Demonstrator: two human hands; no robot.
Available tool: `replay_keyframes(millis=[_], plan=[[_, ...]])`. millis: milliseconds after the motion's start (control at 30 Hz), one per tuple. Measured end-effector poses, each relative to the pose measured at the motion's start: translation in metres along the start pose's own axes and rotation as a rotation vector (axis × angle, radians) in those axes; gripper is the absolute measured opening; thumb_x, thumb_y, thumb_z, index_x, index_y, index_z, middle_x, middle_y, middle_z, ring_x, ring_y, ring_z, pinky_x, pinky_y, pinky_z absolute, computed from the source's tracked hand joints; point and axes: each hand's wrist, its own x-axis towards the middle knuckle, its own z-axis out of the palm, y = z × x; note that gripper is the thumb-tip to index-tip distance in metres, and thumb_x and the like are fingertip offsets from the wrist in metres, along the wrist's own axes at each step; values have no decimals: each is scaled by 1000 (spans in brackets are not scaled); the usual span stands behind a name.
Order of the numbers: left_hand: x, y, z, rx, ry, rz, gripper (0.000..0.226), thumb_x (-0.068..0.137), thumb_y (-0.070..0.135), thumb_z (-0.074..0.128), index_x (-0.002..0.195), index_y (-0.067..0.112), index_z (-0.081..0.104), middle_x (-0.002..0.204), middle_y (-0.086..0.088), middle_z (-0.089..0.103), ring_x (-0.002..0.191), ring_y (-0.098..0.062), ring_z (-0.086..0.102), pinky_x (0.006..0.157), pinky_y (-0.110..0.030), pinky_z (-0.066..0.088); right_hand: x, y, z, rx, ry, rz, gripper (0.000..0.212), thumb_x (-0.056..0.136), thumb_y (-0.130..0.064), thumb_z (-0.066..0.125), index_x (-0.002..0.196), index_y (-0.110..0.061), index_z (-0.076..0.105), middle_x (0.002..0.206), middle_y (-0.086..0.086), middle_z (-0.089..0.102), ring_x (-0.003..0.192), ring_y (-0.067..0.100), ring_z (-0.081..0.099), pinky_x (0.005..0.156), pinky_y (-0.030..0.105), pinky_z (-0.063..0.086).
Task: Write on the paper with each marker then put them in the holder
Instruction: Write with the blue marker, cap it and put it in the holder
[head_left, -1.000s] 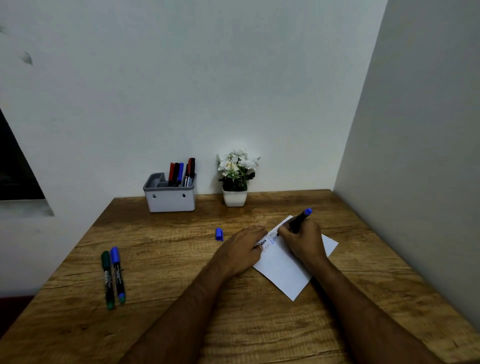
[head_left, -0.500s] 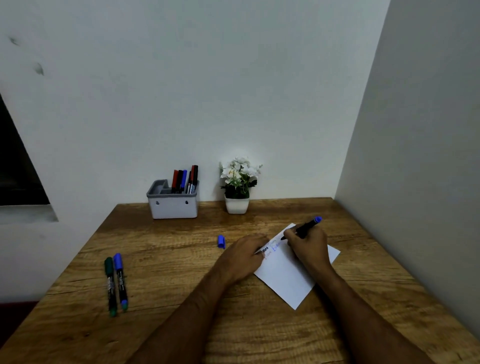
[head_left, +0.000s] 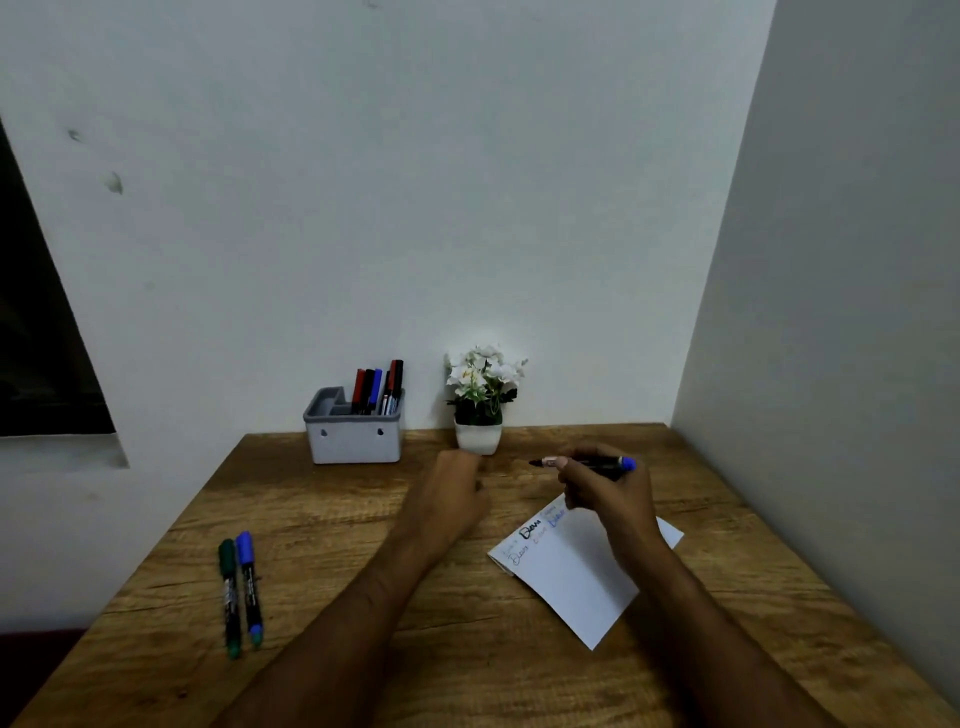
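Right hand (head_left: 613, 493) is gripping an uncapped blue marker (head_left: 584, 461) level above the paper (head_left: 576, 577), tip pointing left. Left hand (head_left: 457, 493) is curling into a loose fist on the surface (head_left: 363, 519); what it holds, I cannot tell. Two markers (head_left: 240, 592) are lying far left, the holder (head_left: 354, 426) standing by the wall.
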Motion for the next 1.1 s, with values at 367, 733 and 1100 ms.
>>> replay_keyframes(millis=[367, 733, 1100], plan=[[-12, -17, 2, 143, -34, -146, 13, 80, 20, 63, 88, 15, 73, 89, -3, 71, 81, -17, 67, 72, -33, 60, -3, 4, 15, 59, -48, 43, 21, 84, 5, 78, 101, -7, 80, 93, 16, 79, 83, 35, 78, 74, 36, 63], [2, -15, -18, -422, 109, -460, 9, 75, 19, 83, 81, 17, 77, 80, 4, 72, 74, -9, 67, 69, -22, 56, -4, 11, 23, -103, 18, 62, 13, 76, 10, 82, 80, -1, 76, 71, 12, 77, 67, 26, 76, 58, 27, 57], [11, -1, -48, -1025, 259, -676, 7, 80, 3, 77, 87, 4, 75, 81, -11, 74, 62, -15, 69, 51, -14, 53, -13, 8, 50, -158, -84, -3, 13, 76, 6, 84, 76, 4, 71, 70, 15, 75, 62, 29, 72, 57, 30, 57]])
